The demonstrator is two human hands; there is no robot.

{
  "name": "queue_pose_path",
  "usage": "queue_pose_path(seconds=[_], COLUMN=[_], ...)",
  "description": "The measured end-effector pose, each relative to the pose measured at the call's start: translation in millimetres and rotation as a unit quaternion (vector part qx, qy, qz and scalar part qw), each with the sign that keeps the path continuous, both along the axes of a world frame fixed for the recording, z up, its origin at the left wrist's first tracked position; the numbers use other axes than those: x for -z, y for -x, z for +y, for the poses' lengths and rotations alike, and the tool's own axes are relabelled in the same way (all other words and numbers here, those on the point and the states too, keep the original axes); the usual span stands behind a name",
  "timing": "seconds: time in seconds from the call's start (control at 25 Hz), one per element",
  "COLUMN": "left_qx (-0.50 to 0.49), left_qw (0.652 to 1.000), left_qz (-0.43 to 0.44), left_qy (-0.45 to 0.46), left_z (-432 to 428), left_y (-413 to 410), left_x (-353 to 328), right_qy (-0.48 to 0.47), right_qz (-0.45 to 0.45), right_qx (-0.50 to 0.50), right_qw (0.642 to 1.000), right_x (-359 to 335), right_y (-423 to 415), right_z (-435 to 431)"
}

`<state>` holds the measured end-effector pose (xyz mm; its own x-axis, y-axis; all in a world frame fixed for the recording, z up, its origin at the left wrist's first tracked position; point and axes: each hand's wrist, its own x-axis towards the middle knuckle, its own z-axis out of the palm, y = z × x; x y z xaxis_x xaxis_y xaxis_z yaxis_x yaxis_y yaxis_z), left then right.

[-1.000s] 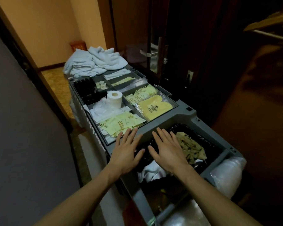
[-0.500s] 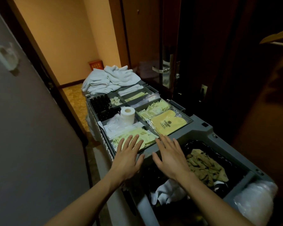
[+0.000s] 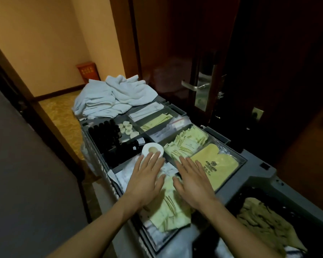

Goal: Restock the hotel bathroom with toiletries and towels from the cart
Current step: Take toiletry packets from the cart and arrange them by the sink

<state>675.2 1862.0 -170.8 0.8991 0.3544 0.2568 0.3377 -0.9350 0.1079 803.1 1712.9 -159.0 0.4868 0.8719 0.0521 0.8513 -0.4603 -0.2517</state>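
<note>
Looks like this one is barely off the ground. The cart [image 3: 257, 170] runs from the lower right up to the middle of the frame and it's loaded: a heap of white towels [image 3: 116, 97] at the far end, dark bottles [image 3: 104, 135] and small round soaps [image 3: 127, 128] just below them, and a toilet roll [image 3: 152, 150] standing on end near the center.

Both hands are out flat over the near tray, fingers straight and a bit spread, holding nothing. The left hand [image 3: 147, 175] has its fingertips at the edge of the toilet roll, but I can't tell if they touch it. The right hand [image 3: 192, 181] hovers between the pale green sachets [image 3: 168, 211] and the yellow pack [image 3: 216, 161].

So my read is 0 items grabbed so far. The bathroom isn't in view at all, only a dark door with a metal door handle [image 3: 192, 86] at the upper right. Picking toiletries, taking towels and carrying them in all seems left to do.
</note>
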Motion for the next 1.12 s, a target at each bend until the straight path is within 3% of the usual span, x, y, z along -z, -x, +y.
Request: queue_pose_path(seconds=[0.12, 0.28, 0.48, 0.8, 1.12], left_qx=[0.012, 0.121, 0.107, 0.089, 0.115], left_qw=[1.000, 0.991, 0.994, 0.994, 0.991], left_qz=[-0.009, 0.018, 0.022, 0.034, 0.031], left_qy=[0.006, -0.055, -0.024, -0.052, -0.058], left_z=[46.2, 73.0, 68.9, 83.2, 147.3], left_y=[-14.3, -37.5, -54.0, -65.0, -106.9], left_x=[-2.8, -8.1, -12.3, -26.1, -23.2], right_qy=[0.015, 0.056, 0.072, 0.037, 0.044], right_qz=[-0.009, -0.022, -0.018, -0.014, -0.034], right_qx=[0.026, 0.064, 0.095, 0.081, 0.093], right_qw=[0.999, 0.996, 0.993, 0.996, 0.994], right_x=[-0.4, -8.7, -20.5, -19.3, -6.9], right_y=[-9.2, -14.5, -25.6, -44.9, -67.6], right_z=[45.0, 66.5, 58.7, 59.8, 110.5])
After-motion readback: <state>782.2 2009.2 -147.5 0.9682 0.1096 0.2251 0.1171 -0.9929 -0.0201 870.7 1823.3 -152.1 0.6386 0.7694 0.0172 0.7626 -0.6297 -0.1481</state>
